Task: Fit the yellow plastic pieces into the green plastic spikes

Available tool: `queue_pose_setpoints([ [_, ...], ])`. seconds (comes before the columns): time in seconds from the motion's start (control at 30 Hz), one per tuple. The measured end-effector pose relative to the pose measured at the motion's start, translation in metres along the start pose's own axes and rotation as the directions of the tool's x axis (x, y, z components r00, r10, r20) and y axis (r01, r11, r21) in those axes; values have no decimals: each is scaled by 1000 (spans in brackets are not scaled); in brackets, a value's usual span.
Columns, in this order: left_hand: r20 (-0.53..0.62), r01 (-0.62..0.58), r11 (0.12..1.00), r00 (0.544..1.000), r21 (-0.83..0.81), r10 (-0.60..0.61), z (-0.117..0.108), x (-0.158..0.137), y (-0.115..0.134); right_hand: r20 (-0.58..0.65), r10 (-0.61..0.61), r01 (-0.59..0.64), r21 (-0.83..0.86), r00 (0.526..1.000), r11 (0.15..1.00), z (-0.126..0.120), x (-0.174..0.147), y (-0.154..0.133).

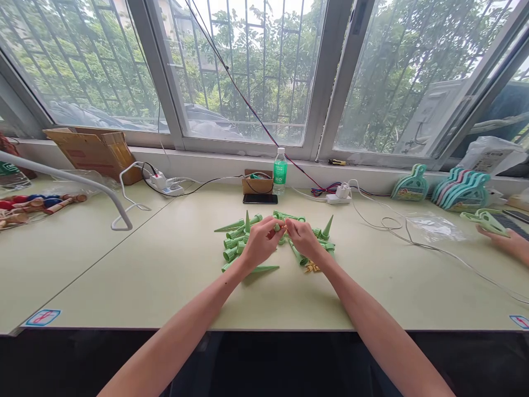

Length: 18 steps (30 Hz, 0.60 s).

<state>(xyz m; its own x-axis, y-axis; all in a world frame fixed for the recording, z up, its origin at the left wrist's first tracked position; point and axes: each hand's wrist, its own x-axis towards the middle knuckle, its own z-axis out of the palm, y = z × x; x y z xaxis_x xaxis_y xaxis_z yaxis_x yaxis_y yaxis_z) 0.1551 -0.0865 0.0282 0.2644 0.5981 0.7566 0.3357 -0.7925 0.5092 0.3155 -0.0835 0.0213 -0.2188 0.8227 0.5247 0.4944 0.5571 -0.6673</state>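
Above the middle of the table my left hand (262,240) is closed on a small green plastic piece (276,226). My right hand (305,240) meets it there, its fingers pinched together at a tiny yellowish bit that they mostly hide. Around both hands lie several green plastic spikes, cone-shaped with ribbed collars: one spike stands upright (326,227) by my right hand, and another spike (266,269) lies flat below my left wrist. A little pile of yellow pieces (312,267) sits beside my right wrist.
Behind the spikes stand a small cardboard box (258,183), a phone (260,198) and a green-labelled bottle (280,172). White cables (397,223) run across the right side. At far right another person's hand (506,242) holds a green hanger (485,221). Wooden toys (39,205) lie left.
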Motion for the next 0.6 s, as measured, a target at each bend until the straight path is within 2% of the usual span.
queue_pose_setpoints([
  [0.6,9,36,999,999,3,-36,0,0,1,6,9,-9,13,1000,1000,0,0,0],
])
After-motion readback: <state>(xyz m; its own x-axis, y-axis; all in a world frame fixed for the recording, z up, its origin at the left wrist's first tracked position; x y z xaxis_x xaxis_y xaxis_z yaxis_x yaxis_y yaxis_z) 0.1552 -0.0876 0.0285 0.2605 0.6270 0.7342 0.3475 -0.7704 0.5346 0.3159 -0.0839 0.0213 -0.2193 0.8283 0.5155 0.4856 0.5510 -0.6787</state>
